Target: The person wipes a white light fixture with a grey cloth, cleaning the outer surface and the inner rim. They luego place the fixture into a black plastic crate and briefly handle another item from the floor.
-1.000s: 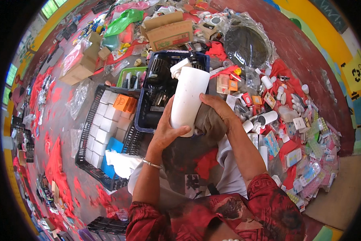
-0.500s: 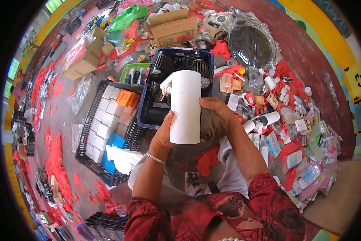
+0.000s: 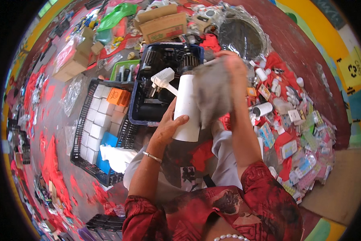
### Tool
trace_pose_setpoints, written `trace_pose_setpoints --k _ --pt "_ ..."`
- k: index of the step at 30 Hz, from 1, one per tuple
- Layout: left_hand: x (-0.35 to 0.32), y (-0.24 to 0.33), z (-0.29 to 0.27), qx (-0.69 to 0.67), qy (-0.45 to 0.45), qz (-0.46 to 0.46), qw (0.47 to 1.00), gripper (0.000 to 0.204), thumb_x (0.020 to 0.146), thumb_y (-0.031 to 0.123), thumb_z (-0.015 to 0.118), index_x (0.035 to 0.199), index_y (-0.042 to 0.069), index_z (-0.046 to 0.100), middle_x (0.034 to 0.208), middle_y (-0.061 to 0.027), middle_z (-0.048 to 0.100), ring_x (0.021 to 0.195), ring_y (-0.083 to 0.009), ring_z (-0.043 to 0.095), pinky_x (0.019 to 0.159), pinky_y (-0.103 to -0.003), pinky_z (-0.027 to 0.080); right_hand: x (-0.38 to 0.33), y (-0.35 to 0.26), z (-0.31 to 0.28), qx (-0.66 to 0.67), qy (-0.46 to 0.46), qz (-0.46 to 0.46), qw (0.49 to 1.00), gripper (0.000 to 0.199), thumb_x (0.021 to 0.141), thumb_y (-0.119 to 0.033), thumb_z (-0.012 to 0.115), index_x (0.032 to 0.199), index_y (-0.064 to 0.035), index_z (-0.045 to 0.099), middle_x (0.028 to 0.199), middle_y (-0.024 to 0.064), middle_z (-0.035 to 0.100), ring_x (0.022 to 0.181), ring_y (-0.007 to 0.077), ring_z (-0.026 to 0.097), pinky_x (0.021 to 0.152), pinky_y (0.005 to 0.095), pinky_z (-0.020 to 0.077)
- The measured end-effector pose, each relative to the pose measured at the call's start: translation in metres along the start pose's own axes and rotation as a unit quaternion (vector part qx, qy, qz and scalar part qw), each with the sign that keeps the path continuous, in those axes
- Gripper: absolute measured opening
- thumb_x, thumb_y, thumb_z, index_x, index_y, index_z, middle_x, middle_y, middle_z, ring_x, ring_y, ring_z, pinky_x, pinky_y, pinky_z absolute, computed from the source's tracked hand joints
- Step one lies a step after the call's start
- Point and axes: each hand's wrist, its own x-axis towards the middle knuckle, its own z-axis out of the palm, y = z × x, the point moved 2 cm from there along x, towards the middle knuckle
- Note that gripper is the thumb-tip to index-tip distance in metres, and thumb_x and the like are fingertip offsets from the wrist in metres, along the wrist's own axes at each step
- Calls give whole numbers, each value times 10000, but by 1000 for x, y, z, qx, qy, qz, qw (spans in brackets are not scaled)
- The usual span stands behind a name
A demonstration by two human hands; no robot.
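A: Now, the left hand (image 3: 170,126) wraps its fingers around the lower part of a white cylindrical device (image 3: 187,106), thumb on the near side, holding it upright over the lap. The right hand (image 3: 232,66) presses a grey cloth (image 3: 212,94) against the cylinder's upper right side; its fingers are curled into the cloth, though blur hides how tightly.

B: How far along is the wiping?

A: Judged from this view, it is in mid-course: the cloth covers the top and right flank, while the lower left of the cylinder shows bare and white. Whether that bare part is already clean cannot be told.

B: And the containers?

A: Just beyond the cylinder, a dark blue crate (image 3: 137,108) holds black appliances and a white plug-like piece (image 3: 163,78). To its left, a black crate (image 3: 81,132) carries rows of small white boxes, an orange box (image 3: 117,96), a blue one and a white cloth at its near end. A green basket (image 3: 117,69) behind holds slim dark items. Cardboard boxes (image 3: 162,26) sit farther back; small packaged goods (image 3: 296,140) litter the floor at right.
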Motion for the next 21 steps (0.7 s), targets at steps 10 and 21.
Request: trace_pose_setpoints --k 10,21 --pt "0 -23 -25 -240 85 -3 967 420 824 234 470 1201 52 461 1081 -110 570 941 -239 589 828 -363 483 -50 27 42 -103 -243 -90 960 336 605 -167 691 909 -77 582 909 98 578 864 277 558 782 346 440" --pt "-4 15 -40 -239 91 39 966 510 885 355 481 1288 65 365 1154 -113 521 1009 -220 542 857 -337 455 -93 -10 46 -92 -352 -161 917 314 542 -63 662 844 -119 601 944 74 604 898 237 576 821 359 399"
